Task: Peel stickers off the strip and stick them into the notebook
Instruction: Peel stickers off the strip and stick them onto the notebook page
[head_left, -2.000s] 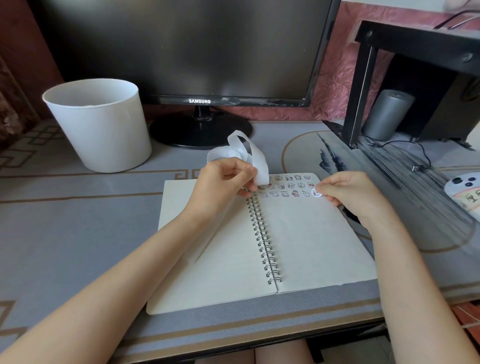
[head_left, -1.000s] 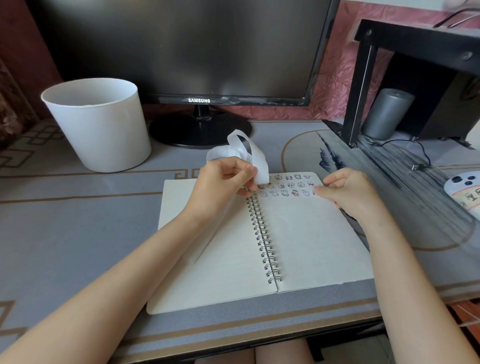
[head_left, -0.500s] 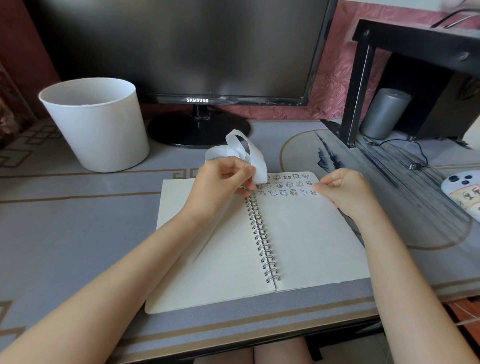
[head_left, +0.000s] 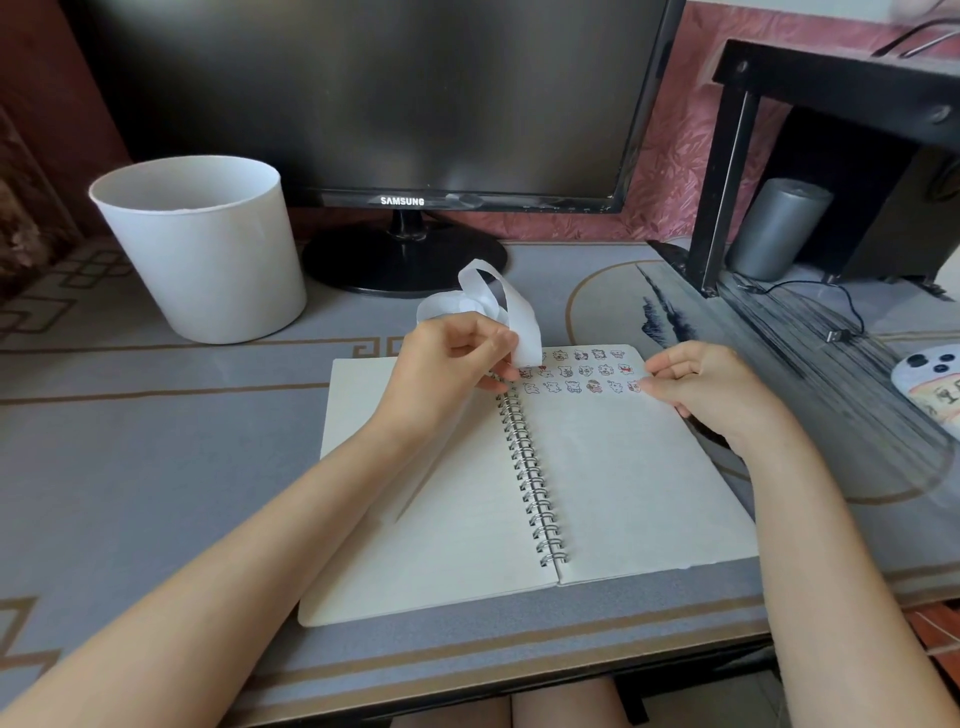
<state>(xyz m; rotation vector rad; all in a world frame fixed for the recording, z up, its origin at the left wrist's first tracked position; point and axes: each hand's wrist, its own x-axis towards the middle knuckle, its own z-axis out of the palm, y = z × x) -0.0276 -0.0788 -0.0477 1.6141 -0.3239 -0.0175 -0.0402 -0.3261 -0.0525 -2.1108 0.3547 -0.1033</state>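
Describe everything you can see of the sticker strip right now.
The sticker strip is a thin white, slightly glossy paper ribbon, curled into loose loops above the left hand, which pinches it between thumb and fingers. One end hangs down beside that hand, over the top of the open notebook near its spiral. No stickers show on the visible stretch.

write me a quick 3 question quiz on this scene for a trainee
1. True or false: the left hand holds the strip.
2. Which page of the notebook bears the stickers? A left, B right, C both.
3. How many rows of stickers are there?
Key: 1 true; 2 B; 3 three.
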